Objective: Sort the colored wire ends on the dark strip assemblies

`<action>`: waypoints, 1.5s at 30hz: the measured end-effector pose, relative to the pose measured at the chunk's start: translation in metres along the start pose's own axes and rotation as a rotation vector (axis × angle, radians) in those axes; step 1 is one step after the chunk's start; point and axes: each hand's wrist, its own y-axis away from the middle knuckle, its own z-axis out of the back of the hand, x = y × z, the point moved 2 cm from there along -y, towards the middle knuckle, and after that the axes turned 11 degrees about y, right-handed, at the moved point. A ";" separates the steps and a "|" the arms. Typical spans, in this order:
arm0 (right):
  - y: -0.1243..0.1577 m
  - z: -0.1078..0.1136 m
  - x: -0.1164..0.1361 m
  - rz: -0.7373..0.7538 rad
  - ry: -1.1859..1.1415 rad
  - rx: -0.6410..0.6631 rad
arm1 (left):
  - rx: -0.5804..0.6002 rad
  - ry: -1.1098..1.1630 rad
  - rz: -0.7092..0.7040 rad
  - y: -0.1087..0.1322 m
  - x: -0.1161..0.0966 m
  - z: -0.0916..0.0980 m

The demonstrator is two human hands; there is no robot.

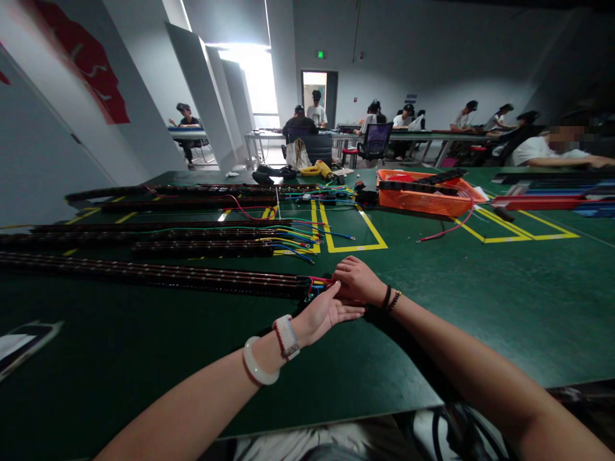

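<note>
A long dark cable bundle point(230, 276) lies across the near part of the table, with coloured wires point(321, 282) coming out of its right end. My right hand point(358, 279) is curled over the ends of these wires, its fingers closed and partly hidden. Just below it, my left hand point(331, 313) is turned palm up with its fingers stretched out. The left thumb points up towards the right hand's fingers. Both hands touch or nearly touch, and the wire tips are covered by them.
More cable bundles point(202, 248) with loose lugged wire ends lie beyond on the green table point(471, 314). An orange basket point(423, 200) holds dark parts, with a pink wire hanging out. Behind it sits a yellow heat gun point(323, 169). Several people work at tables further back.
</note>
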 end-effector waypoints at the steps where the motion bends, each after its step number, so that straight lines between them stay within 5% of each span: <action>1: 0.000 0.002 0.001 0.029 0.034 -0.008 | -0.010 0.044 -0.023 0.000 0.000 0.000; 8: 0.001 0.007 0.007 0.144 0.219 -0.064 | -0.087 0.289 -0.231 0.000 -0.002 0.003; 19: 0.004 0.013 0.013 0.320 0.339 -0.058 | -0.156 0.325 -0.278 -0.003 -0.002 0.009; 28: 0.013 0.029 -0.007 0.120 0.179 -0.068 | -0.070 0.259 -0.261 -0.001 -0.004 0.004; 45: 0.011 0.031 -0.014 0.255 0.265 0.136 | -0.078 0.193 -0.234 -0.001 -0.003 0.006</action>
